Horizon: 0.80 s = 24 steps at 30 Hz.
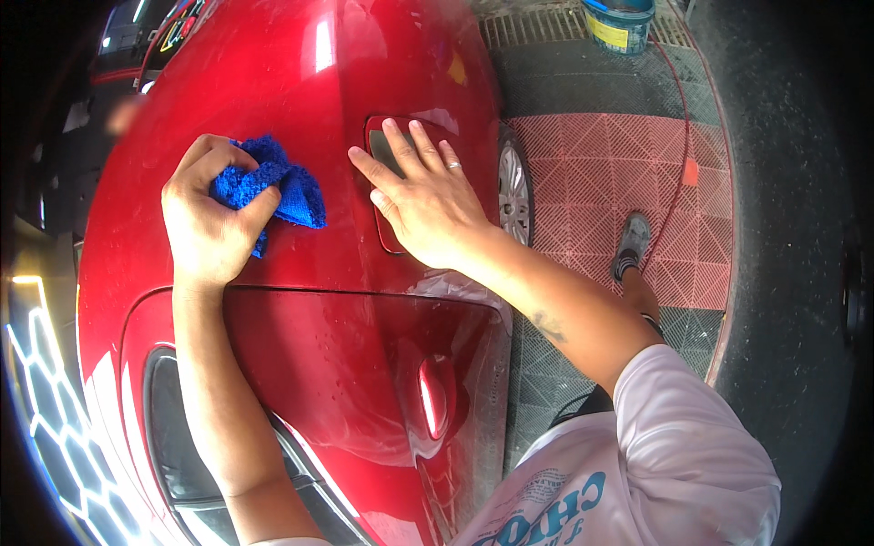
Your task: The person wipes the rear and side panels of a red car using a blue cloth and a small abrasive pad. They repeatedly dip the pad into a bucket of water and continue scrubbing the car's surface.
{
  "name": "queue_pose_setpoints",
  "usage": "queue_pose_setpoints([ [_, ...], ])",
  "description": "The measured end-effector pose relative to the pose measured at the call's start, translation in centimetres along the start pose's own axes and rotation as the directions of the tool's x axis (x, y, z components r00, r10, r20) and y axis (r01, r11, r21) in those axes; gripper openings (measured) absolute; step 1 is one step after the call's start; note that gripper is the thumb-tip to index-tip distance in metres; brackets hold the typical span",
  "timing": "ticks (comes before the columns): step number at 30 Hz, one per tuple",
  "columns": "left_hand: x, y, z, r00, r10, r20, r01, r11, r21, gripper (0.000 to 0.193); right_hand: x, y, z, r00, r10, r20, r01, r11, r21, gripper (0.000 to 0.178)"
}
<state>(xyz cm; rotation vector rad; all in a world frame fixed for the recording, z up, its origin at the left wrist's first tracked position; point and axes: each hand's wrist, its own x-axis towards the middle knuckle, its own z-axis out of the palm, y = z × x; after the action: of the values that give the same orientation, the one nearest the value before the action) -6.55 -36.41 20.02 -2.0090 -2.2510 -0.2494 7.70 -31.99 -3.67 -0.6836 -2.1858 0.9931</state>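
1. Here, a little flap with round corners (381,146) sits on the side of a shiny red car (264,100), and a hand is on top of it.
2. The right hand (428,205) lies over the flap with its palm down and its fingers spread wide. It is not gripping anything. One finger has a ring on it.
3. The left hand (208,209) is to the left of the flap. Its fingers and thumb are squeezing a fluffy blue cloth (299,193).
4. The blue cloth is left of the flap too, all scrunched up, over the red paint. I cannot tell how hard it is pressed.
5. Just to the right of the flap is a wheel (515,187) with silver spokes.
6. Below the flap, nearer the person, is a red door handle (437,396). A dark window (168,423) is down and to the left.
7. Far right of the flap, past the wheel, are red floor tiles (587,168) with lines on them. A gray shoe (634,235) stands there.
8. Up and right of the flap is a blue bucket (628,13), with a thin red hose (685,136) near it.
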Motion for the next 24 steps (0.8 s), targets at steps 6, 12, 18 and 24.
queue_pose_setpoints([
  [6, 0.2, 0.0, 0.1, 1.000, 0.026, 0.002, -0.026, 0.999, 0.019, 0.025, -1.8, -0.2, -1.1, 0.997, -0.074, 0.037, 0.074, 0.997, -0.013, 0.054],
  [12, -0.2, 0.5, -0.1, 0.999, -0.036, -0.017, 0.038, 0.989, 0.146, 0.027, -4.8, 0.2, -1.8, 0.996, 0.001, -0.092, 0.039, 0.899, 0.436, 0.057],
  [18, 0.1, 0.0, -0.1, 0.993, 0.017, -0.117, 0.010, 0.975, 0.221, 0.027, -4.0, -2.4, 1.1, 0.989, -0.013, -0.149, 0.057, 0.955, 0.293, 0.064],
  [24, 0.1, -0.1, 0.1, 0.993, 0.049, -0.105, -0.027, 0.979, 0.200, 0.027, -6.7, -3.8, 1.8, 0.998, -0.058, -0.006, 0.059, 0.990, 0.127, 0.063],
])
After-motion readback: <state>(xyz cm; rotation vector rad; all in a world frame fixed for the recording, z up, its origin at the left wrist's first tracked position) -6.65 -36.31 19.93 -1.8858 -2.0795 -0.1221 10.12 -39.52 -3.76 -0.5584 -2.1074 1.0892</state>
